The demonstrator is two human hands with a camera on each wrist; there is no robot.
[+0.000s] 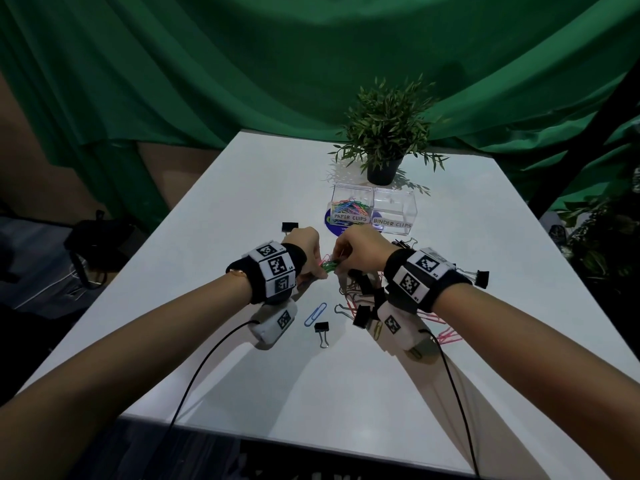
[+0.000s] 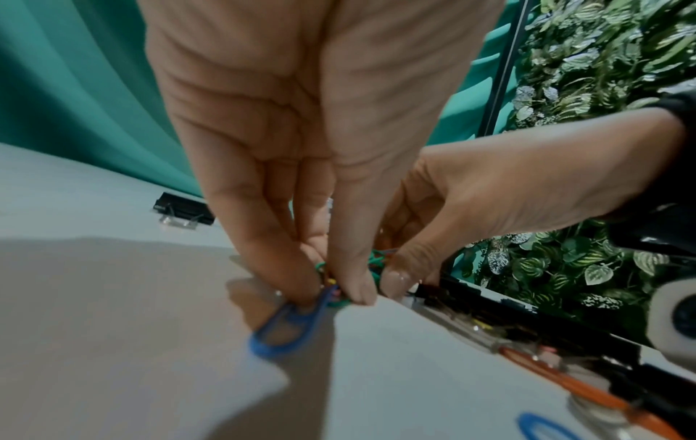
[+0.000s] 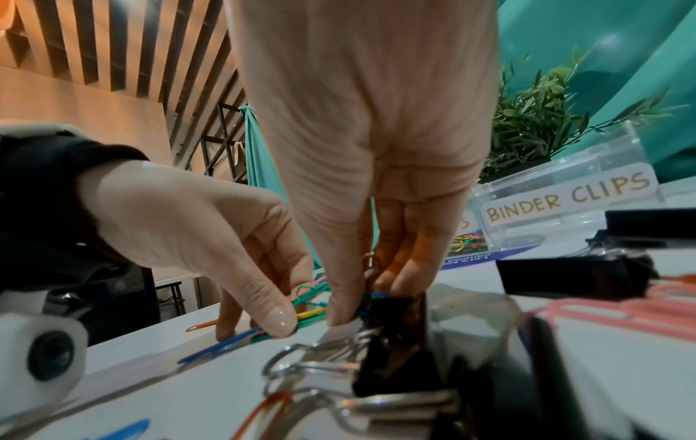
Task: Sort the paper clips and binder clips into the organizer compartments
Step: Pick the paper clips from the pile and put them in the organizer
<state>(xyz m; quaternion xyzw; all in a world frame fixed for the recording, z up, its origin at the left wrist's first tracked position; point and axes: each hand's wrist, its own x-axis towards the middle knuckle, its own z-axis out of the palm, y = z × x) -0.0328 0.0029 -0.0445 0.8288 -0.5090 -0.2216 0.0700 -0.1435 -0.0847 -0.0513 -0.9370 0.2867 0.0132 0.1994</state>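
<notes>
Organizer (image 1: pixel 372 188) labels: "PAPER CLIPS", "BINDER CLIPS"

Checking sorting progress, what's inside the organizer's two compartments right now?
The paper clips compartment holds a colourful heap of paper clips. The binder clips compartment looks empty; its label covers the lower front, so the floor there is hidden.

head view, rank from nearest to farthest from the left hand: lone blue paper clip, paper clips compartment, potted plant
1. Blue paper clip, just behind the left hand, toward the person.
2. Clear plastic paper clips compartment, beyond it, rightward.
3. Green potted plant, farthest back.
</notes>
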